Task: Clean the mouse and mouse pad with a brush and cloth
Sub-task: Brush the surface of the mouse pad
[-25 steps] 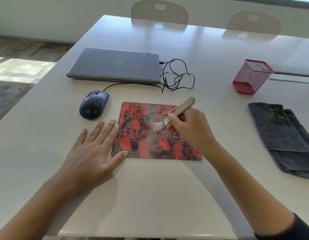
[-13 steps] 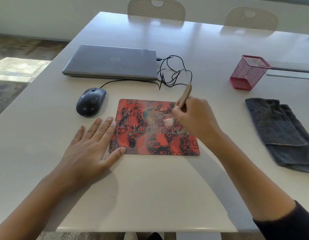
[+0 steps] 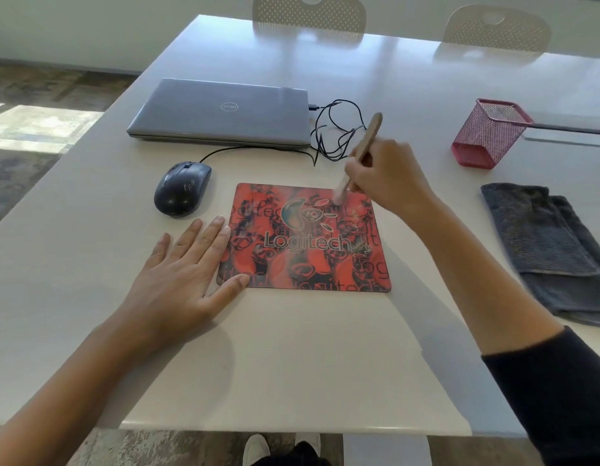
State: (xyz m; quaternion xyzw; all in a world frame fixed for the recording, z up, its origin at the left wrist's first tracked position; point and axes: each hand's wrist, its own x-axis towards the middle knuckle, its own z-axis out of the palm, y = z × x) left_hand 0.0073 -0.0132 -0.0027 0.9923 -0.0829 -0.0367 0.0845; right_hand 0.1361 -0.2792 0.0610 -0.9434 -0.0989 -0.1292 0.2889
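Note:
A red and black mouse pad (image 3: 305, 257) lies flat in the middle of the white table (image 3: 291, 364). My left hand (image 3: 187, 277) rests flat with straight fingers on the pad's left edge and the table. My right hand (image 3: 386, 176) grips a wooden-handled brush (image 3: 362, 149), whose pale bristles touch the pad near its far right corner. A small patch of crumbs (image 3: 362, 248) sits on the pad's right side. A black wired mouse (image 3: 182, 188) stands left of the pad. A folded dark grey cloth (image 3: 554, 250) lies at the right.
A closed grey laptop (image 3: 224, 111) sits behind the mouse, with a tangled black cable (image 3: 335, 132) beside it. A red mesh pen holder (image 3: 490, 132) stands at the back right. Two pale chairs (image 3: 308, 15) line the far side. The table's front edge is close to me.
My right hand moved the brush from the pad's middle toward its far right corner, uncovering the crumbs. My left hand stayed in place on the pad's left edge.

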